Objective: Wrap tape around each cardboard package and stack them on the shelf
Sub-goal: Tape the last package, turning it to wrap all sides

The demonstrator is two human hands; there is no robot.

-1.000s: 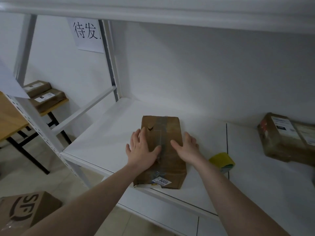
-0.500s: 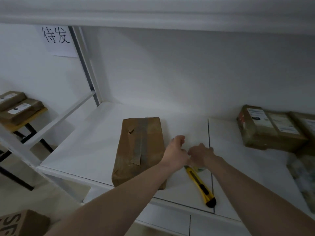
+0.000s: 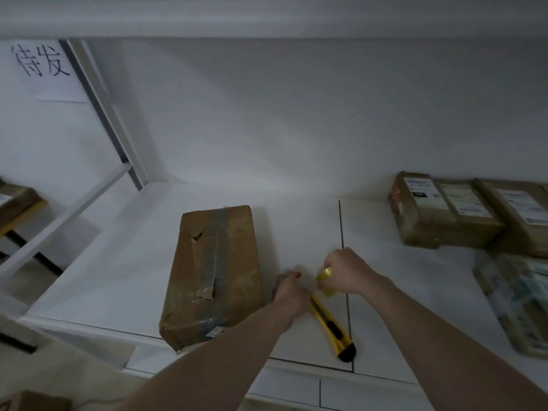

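While right hand (image 3: 348, 272) grips tape roll (image 3: 325, 280) and left hand (image 3: 289, 287) pinches near it: cardboard package (image 3: 215, 274) just left, long axis near-to-far, nearer left hand.

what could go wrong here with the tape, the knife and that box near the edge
1. The yellow knife lies just under both hands, its dark end close to the shelf edge; a bump from the left hand could knock it off.
2. The box has a loose tape flap and its near corner overhangs the front edge, so pulling on it could tip it.
3. The right hand grips the tape roll, partly hidden; the strip could tangle.
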